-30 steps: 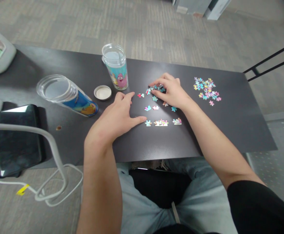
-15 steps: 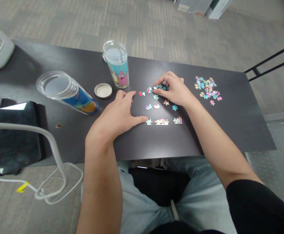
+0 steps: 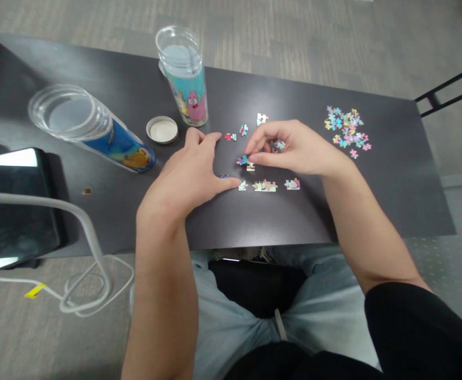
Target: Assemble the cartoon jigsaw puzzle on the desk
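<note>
The right hand partly hides puzzle pieces.

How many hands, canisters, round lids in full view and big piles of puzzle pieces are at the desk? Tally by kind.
Hands: 2 (left hand, right hand)
Canisters: 2 (blue canister, pink-figure canister)
Round lid in full view: 1
Big pile of puzzle pieces: 1
Total: 6
</note>
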`<move>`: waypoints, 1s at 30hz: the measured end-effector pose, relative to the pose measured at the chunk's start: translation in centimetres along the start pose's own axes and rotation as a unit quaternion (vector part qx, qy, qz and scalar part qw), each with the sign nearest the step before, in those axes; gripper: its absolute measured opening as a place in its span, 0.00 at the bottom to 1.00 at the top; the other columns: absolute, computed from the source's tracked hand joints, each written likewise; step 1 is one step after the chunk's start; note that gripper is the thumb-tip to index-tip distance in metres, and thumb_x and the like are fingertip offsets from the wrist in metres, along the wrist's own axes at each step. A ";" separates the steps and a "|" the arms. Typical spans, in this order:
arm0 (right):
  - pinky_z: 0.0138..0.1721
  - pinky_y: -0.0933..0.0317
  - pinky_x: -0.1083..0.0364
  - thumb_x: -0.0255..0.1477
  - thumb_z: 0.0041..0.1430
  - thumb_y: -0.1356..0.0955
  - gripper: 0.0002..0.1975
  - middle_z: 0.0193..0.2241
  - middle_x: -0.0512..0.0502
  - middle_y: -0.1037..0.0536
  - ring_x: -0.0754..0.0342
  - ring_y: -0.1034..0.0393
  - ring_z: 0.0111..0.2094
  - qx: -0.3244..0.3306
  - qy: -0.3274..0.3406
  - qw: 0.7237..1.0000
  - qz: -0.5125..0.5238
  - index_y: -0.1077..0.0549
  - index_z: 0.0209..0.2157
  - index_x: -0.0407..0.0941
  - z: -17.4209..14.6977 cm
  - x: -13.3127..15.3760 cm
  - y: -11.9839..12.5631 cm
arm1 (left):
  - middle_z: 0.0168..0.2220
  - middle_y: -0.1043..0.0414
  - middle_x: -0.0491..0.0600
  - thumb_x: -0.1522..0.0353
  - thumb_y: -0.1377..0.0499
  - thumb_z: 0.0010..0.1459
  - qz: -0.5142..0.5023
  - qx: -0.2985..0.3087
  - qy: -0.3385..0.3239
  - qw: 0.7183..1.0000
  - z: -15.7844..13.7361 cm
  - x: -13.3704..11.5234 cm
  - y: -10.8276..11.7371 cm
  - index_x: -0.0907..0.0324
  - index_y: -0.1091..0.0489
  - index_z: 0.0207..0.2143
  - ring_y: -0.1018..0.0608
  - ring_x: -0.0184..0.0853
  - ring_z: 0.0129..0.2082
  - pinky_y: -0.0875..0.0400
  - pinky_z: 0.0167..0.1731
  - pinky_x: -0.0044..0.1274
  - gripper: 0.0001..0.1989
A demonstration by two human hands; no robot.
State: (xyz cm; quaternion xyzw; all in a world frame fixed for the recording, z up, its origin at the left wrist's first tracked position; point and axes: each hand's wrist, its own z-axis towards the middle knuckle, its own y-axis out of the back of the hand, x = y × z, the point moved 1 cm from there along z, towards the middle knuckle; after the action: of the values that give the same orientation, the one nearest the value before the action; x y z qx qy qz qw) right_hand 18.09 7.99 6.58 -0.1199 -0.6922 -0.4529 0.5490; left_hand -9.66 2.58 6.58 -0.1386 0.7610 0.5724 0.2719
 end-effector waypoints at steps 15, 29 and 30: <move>0.42 0.30 0.46 0.41 0.67 0.15 0.12 0.33 0.51 0.11 0.47 0.21 0.35 0.071 -0.074 0.994 -0.047 0.15 0.43 0.53 -0.8 1.4 -2.3 | 0.80 0.30 0.64 0.52 0.08 0.58 -0.023 0.007 0.001 1.000 0.4 -0.1 0.2 0.57 0.27 0.84 0.18 0.68 0.74 0.23 0.81 0.51 0.59; 0.69 0.28 0.31 0.33 0.68 0.19 0.04 0.33 0.51 0.13 0.42 0.16 0.40 0.073 -0.060 0.989 -0.113 0.14 0.41 0.53 -1.1 1.8 -2.2 | 0.76 0.26 0.58 0.47 0.10 0.58 -0.020 0.002 -0.011 1.000 0.4 -0.2 0.3 0.54 0.24 0.83 0.21 0.69 0.80 0.21 0.79 0.51 0.58; 0.68 0.28 0.31 0.32 0.68 0.18 0.04 0.33 0.50 0.13 0.42 0.16 0.40 0.073 -0.064 0.989 -0.115 0.14 0.41 0.53 -1.1 1.8 -2.2 | 0.76 0.26 0.58 0.48 0.10 0.57 -0.030 0.001 -0.010 1.000 0.4 -0.3 0.3 0.55 0.24 0.82 0.22 0.70 0.81 0.21 0.79 0.50 0.57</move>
State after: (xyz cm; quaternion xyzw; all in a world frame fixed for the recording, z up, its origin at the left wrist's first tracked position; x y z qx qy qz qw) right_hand 16.66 5.31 7.03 -0.0280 -0.7663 -0.4529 0.4549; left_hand -9.46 3.04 6.93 -0.1554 0.7547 0.5644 0.2963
